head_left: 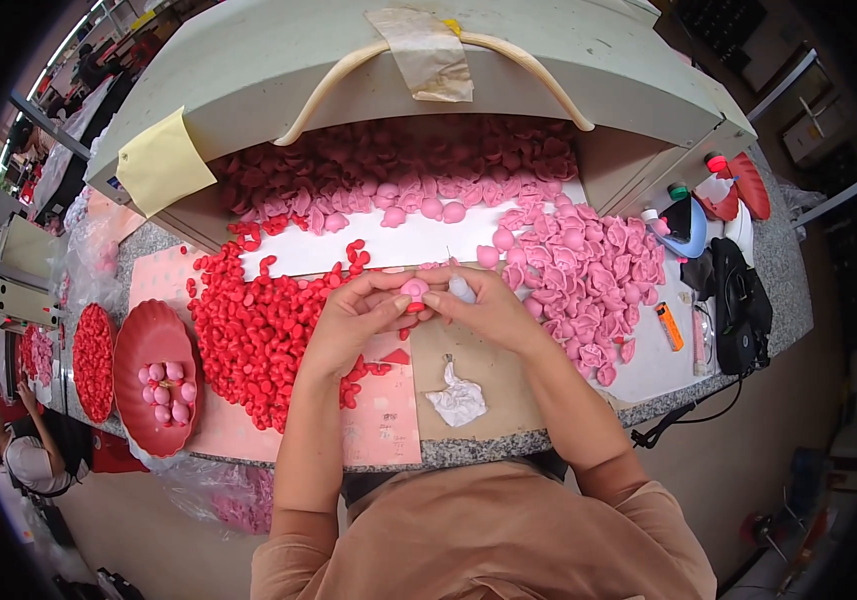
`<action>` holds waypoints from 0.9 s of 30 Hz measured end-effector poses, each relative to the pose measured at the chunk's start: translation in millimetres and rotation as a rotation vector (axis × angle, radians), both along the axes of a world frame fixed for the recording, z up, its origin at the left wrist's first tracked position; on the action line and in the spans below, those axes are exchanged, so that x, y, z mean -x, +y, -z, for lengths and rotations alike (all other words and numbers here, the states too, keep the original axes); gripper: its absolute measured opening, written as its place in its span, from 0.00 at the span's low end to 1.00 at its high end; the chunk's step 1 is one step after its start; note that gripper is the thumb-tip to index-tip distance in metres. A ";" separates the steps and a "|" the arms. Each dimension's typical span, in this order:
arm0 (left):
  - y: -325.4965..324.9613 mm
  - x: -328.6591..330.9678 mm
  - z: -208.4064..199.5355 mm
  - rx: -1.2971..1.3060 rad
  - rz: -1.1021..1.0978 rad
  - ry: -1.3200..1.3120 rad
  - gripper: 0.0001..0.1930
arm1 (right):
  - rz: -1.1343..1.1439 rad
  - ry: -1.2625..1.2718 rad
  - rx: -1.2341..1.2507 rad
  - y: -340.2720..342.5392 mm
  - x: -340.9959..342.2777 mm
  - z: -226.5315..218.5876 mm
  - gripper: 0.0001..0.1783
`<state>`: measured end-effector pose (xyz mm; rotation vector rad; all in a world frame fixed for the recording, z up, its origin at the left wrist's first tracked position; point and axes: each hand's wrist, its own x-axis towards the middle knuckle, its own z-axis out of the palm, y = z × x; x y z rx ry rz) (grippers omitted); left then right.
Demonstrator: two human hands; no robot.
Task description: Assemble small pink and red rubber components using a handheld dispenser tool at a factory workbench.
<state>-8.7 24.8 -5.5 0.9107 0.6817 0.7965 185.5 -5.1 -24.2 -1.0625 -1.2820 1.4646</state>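
Note:
Over the bench's middle, my left hand point(354, 315) and my right hand point(489, 312) meet, fingertips pinched round one small piece. It has a rounded pink part point(415, 288) on top and a red part point(415, 307) below, pressed together. My right hand also keeps a small whitish bottle point(462, 289) with a thin needle tip pointing up, tucked among its fingers. Left of my left hand spreads a heap of small red rounded pieces point(259, 340). To the right of my right hand lies a pile of pink petal-like pieces point(589, 280).
A grey hood-like box point(429, 75) covers more pink pieces behind. At left, a red scalloped tray point(134, 400) carries several joined pink balls. A crumpled white tissue point(457, 400) lies before me. An orange packet point(670, 327) and black bag point(739, 300) are at right. Another person sits far left.

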 end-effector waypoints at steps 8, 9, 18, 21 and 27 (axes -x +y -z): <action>-0.6 -0.2 -2.2 0.004 -0.006 0.010 0.13 | 0.009 -0.007 -0.009 -0.1 -0.4 -0.2 0.19; -0.5 0.2 -2.5 0.001 -0.003 0.019 0.13 | 0.008 -0.025 -0.006 -0.2 -0.4 -2.4 0.20; 0.4 0.1 -0.8 0.011 -0.006 0.026 0.13 | 0.025 -0.022 0.006 -1.1 0.7 -5.0 0.19; 0.9 0.6 1.1 -0.002 -0.003 0.030 0.13 | 0.028 -0.020 0.009 -0.8 1.3 -2.4 0.18; 2.9 -1.1 10.7 0.025 -0.006 0.100 0.14 | 0.008 0.032 0.100 3.1 3.7 0.0 0.17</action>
